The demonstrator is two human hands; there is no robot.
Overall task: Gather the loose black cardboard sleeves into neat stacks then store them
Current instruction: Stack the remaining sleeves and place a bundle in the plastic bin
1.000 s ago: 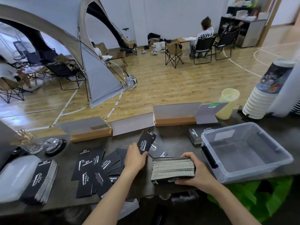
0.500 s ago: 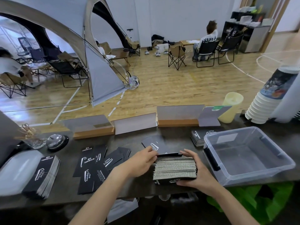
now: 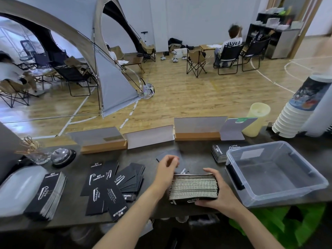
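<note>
**Topping up the stack: one more sleeve is on**

Left fingers [image 3: 173,159] are curled over a lone sleeve [image 3: 166,154] lying flat just behind the stack [image 3: 194,187]; can't tell if they pinch it yet. A second ago the left hand [image 3: 166,168] held a sleeve up in the air. That sleeve is gone from the hand now, so I'd say it landed on top.

Right fingers [image 3: 209,171] are wrapped round the stack's right end, thumb over the back top edge, and the right hand [image 3: 221,193] steadies it.

The stack sits at the near edge of the desk [image 3: 194,153], between the loose sleeves [image 3: 115,186] and the clear bin [image 3: 287,196], apart from both. Sleeves lie flat, long axis left-right along the desk edge, cut edges facing the person.

Plenty is still loose and nothing is in the bin, so gathering goes on and storing hasn't started.
</note>
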